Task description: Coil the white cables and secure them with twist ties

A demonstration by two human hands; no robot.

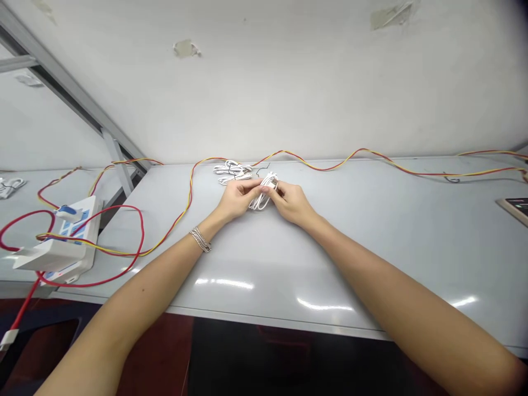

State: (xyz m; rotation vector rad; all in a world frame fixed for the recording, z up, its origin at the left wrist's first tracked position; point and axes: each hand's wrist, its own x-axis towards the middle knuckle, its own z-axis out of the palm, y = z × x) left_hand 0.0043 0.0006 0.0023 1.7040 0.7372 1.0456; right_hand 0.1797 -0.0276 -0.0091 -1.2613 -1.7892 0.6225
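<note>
A coiled white cable (pixel 259 202) is held between my two hands just above the grey table. My left hand (pixel 238 199) pinches its upper left side with thumb and fingers. From the right, my right hand (pixel 292 201) grips the same coil, its thumb close to the left thumb. Behind my left hand, bundled white cables (pixel 233 169) with dark ties lie on the table. A short dark tie (pixel 263 168) lies just beyond the held coil.
A red and yellow wire (pixel 330 168) runs along the back of the grey table (pixel 412 236). At the left stand a white power strip (pixel 91 223) and looped red cable (pixel 142 231). A dark-screened device (pixel 517 208) is at the right edge; another white cable (pixel 11 187) lies far left.
</note>
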